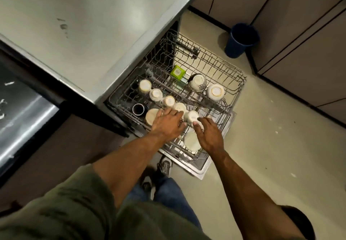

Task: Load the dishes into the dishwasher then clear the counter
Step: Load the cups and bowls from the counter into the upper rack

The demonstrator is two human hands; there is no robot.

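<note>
currently both hands work at the front of the top rack (230, 82) of the open dishwasher. l hand (166, 123) lies flat w/ fingers spread over the upturned cups, gripping nothing. r hand (208, 135) is loosely open, thumb tip against the small white cup (192, 116) that sits base-up btwn the two hands; can't tell if it's a real pinch. prob the step is seating that cup: keep it mouth-down, settle it btwn the tines, leave it just apart from the next cup in the diagonal row so nothing knocks, and go easy, ceramic chips. a pale plate (192, 140) stands in the lower rack under the r hand, so don't drop anything through. counter (84, 24) is grey w/ a few smudges. pale floor (271, 127) has white specks, a blue bin (241, 39) stands by beige cabinets (309, 43).
</note>
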